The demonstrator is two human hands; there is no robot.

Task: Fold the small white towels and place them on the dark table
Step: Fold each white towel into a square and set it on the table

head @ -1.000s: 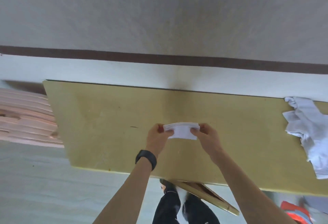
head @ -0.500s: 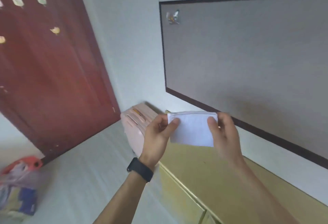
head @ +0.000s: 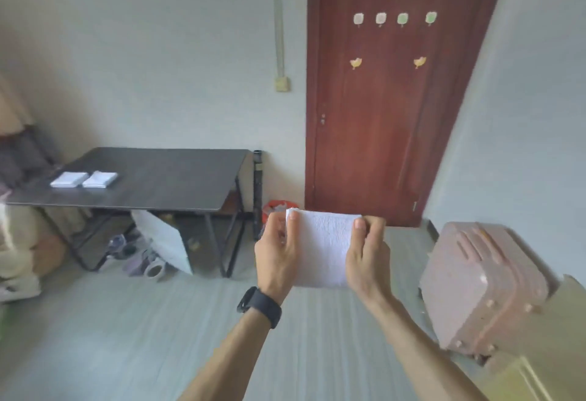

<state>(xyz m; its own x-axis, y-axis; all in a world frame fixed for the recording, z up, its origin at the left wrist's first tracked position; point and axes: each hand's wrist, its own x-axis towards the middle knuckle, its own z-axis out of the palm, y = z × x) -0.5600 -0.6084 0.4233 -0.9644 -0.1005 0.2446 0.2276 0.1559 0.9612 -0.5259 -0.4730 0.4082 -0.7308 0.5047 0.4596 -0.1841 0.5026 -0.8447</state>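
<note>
Soft, light and floppy, the folded towel (head: 323, 246) at lower centre is pinched at its 2 side edges by the left grip (head: 277, 261) and right grip (head: 367, 261), likely the best hold.

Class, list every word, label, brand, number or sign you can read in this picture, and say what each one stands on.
None: no word, number or brand can be read anywhere in the view.
Door stickers: small leaf-like shapes, no lettering visible.
Suitcase: no label shows.
Wristband: dark, nothing legible.
Towel: plain white, no tag shows.
</note>
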